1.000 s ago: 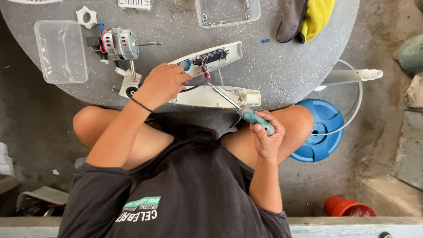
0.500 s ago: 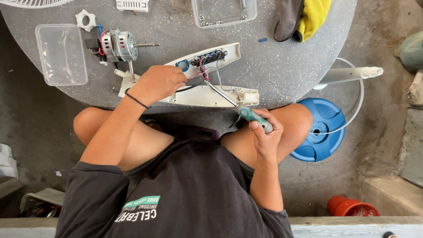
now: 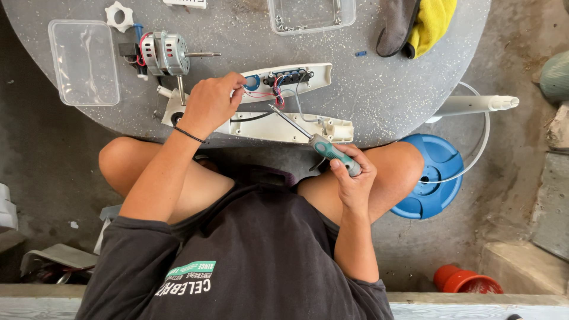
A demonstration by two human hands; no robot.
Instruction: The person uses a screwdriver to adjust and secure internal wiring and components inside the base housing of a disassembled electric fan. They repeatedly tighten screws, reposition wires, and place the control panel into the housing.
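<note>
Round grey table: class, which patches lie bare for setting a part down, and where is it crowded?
On the table, bare patches lie between the white housing and the yellow cloth, and below the clear tray. Crowded: around the motor, left hand and screwdriver.

**Screwdriver at an open white housing**

The housing [image 3: 278,127] is long, white plastic, split into two shells lying side by side near the table's near edge. The upper shell [image 3: 296,80] lies tilted, inside up, with a row of dark switches, a blue ring and red and white wires trailing to the lower shell. The screwdriver [image 3: 311,139] has a teal and grey handle and a thin metal shaft; it slants up and left, its tip meeting the wires between the two shells.
</note>
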